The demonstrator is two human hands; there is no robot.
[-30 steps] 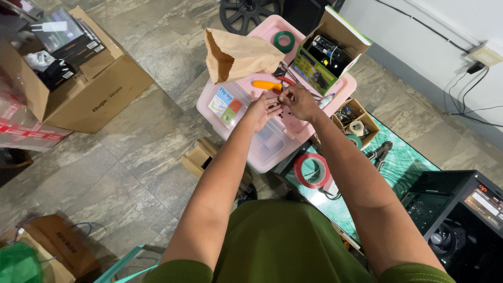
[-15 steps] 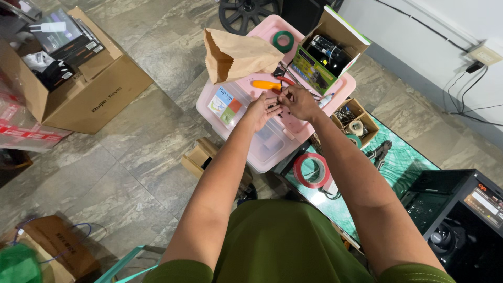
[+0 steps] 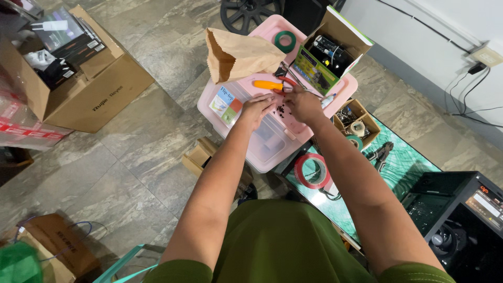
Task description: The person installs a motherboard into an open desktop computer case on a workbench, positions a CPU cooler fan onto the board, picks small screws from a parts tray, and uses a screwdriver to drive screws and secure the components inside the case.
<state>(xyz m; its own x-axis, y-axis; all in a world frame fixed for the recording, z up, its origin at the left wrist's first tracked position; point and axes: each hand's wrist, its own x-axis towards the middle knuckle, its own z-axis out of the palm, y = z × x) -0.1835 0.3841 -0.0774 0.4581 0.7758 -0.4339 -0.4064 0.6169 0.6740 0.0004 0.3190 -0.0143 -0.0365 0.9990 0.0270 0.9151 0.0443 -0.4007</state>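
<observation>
Since half a second ago your hands have barely shifted over the pink bin lid (image 3: 335, 94). Your left hand (image 3: 258, 107) and right hand (image 3: 303, 102) flank a scatter of small black screws (image 3: 281, 110); fingers curled, pinch cannot be told. One orange-handled tool (image 3: 270, 84) just beyond; one paper bag (image 3: 238, 55).

Small black loose parts (image 3: 281, 109) between the hands: too small to identify. Black computer case (image 3: 461, 225): cut off by right edge.
</observation>
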